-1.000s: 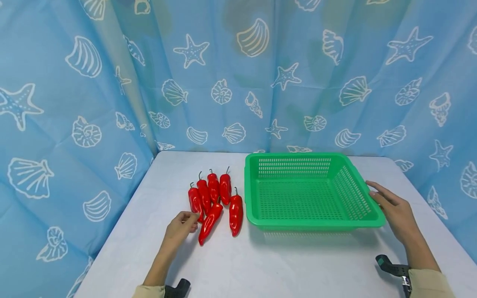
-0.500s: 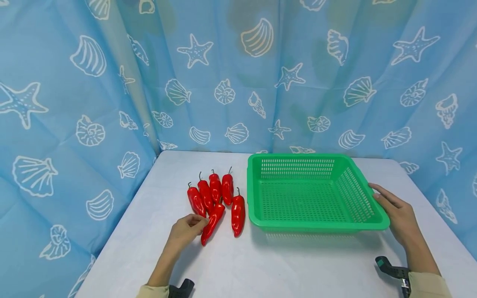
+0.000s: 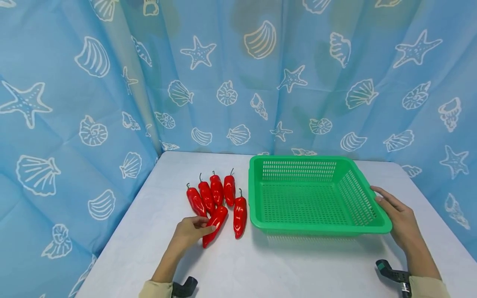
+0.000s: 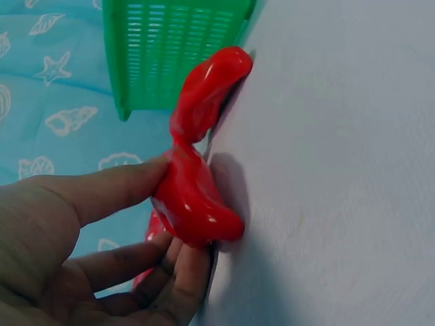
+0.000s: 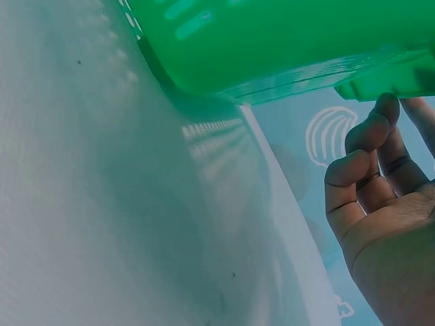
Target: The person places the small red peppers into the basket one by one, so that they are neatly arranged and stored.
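Note:
My left hand (image 3: 191,234) pinches the nearest red chili pepper (image 3: 218,218), thumb on top and fingers at its far side. In the left wrist view that pepper (image 4: 189,200) lies between thumb and fingers, low against the white tabletop, with a second red pepper (image 4: 207,88) beyond it. Several more red peppers (image 3: 217,189) lie in a cluster just behind, and one pepper (image 3: 240,216) sits apart on the right. At the right rim of the green plastic basket (image 3: 320,228), my right hand (image 3: 398,219) holds the edge; its fingers (image 5: 367,132) curl below the rim.
The basket, with slotted walls, stands on the white table (image 3: 298,269) to the right of the peppers. A blue curtain (image 3: 223,74) with shells and starfish hangs behind and at both sides. Black wrist cameras (image 3: 391,271) sit at both cuffs.
My left hand has moved rightward from the left side of the cluster onto the nearest pepper and now pinches it. The right hand stays at the basket rim. The view has shifted slightly.

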Demonstrator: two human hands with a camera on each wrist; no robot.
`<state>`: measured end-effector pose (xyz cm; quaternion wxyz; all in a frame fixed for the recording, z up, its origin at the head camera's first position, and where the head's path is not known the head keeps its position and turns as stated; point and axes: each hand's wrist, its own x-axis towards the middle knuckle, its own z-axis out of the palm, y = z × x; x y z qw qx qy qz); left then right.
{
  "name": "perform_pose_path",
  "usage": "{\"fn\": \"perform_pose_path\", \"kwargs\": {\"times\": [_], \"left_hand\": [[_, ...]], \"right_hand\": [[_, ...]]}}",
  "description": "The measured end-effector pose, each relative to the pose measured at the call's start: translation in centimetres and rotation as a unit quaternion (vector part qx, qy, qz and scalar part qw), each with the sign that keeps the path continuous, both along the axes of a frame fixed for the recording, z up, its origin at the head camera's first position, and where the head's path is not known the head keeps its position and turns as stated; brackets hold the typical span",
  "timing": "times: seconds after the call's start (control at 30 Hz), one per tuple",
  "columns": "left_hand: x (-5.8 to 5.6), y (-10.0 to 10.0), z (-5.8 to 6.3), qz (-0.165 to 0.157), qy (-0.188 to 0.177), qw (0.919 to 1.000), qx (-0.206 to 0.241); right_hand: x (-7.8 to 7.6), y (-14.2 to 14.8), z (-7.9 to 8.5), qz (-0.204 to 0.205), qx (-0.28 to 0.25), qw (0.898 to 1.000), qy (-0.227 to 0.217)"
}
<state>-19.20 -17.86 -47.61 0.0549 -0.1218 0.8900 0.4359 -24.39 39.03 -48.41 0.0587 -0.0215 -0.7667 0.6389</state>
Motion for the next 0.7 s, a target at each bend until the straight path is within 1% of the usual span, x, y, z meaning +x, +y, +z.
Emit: {"fn": "perform_pose_path", "kwargs": {"times": [0.13, 0.23, 0.37, 0.57, 0.7], "left_hand": [[-0.19, -0.15, -0.01, 0.011, -0.008, 0.9991, 0.040], [-0.22, -0.38, -0.09, 0.021, -0.014, 0.9973, 0.070], [-0.07, -0.62, -0.20, 0.031, -0.017, 0.9948, 0.095], [0.29, -0.61, -0.13, 0.042, -0.009, 0.9900, 0.134], [0.48, -0.49, 0.09, 0.045, -0.008, 0.9875, 0.151]], "right_hand": [[0.04, 0.36, 0.23, -0.001, 0.003, 1.000, 0.004], [0.03, 0.41, 0.26, 0.003, -0.026, 1.000, 0.005], [-0.10, 0.21, 0.11, 0.012, -0.068, 0.998, 0.007], [-0.24, -0.02, -0.28, 0.015, -0.104, 0.994, 0.010], [-0.51, -0.27, -0.30, 0.018, -0.112, 0.993, 0.025]]}}
